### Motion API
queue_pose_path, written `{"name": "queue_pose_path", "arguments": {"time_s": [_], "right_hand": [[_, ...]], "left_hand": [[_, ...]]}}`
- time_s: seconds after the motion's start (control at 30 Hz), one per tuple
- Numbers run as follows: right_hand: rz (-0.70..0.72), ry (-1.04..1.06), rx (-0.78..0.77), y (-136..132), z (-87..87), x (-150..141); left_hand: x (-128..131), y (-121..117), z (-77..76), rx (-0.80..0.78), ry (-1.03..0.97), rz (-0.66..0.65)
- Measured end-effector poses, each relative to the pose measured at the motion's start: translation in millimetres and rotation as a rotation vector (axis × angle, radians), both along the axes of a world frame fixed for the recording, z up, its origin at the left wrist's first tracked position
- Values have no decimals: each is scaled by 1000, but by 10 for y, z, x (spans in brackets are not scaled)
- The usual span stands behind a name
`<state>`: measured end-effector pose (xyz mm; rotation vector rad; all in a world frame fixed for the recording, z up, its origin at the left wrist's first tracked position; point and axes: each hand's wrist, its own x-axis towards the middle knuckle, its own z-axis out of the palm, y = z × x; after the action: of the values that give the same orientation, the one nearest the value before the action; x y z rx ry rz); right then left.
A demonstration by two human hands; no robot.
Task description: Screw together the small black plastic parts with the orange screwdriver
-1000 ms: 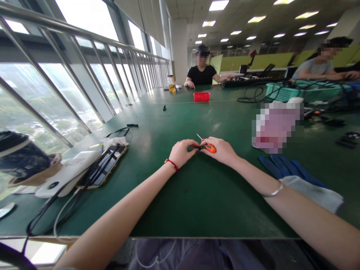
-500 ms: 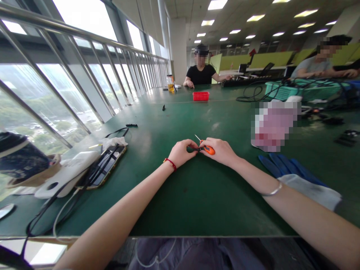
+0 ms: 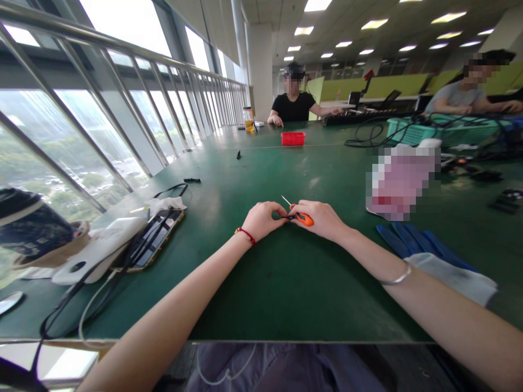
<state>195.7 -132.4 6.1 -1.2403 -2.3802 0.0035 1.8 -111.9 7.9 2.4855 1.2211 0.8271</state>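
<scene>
Over the green table (image 3: 253, 294), my two hands meet at the fingertips. My left hand (image 3: 265, 219) is closed in a pinch on a small black part (image 3: 289, 217), mostly covered by fingers. My right hand (image 3: 321, 219) is curled around an orange-and-black screwdriver (image 3: 304, 219), whose thin metal shaft points up and to the left, away from the black part. The right fingertips also touch the black part; its exact kind cannot be made out.
A phone (image 3: 157, 242), a white case (image 3: 98, 247) and cables lie at left. To the right are a blue glove (image 3: 425, 245) and a pixelated pink item (image 3: 402, 182). Farther off stand a red bin (image 3: 293, 139) and a teal basket (image 3: 445, 130). Two people sit beyond.
My left fingertips have drawn closer to the right ones, and less of the black part shows. The screwdriver stays in my right hand. The view has shifted slightly.
</scene>
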Motion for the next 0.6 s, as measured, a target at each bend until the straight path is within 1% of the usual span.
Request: {"name": "queue_pose_path", "arguments": {"time_s": [0.3, 0.47, 0.6], "right_hand": [[7, -10, -4, 3, 9, 5], [6, -7, -7, 6, 6, 8], [-3, -1, -15, -3, 7, 4]], "left_hand": [[23, -52, 44, 20, 69, 58], [14, -61, 55, 45, 96, 44], [3, -66, 59, 104, 137, -2]]}}
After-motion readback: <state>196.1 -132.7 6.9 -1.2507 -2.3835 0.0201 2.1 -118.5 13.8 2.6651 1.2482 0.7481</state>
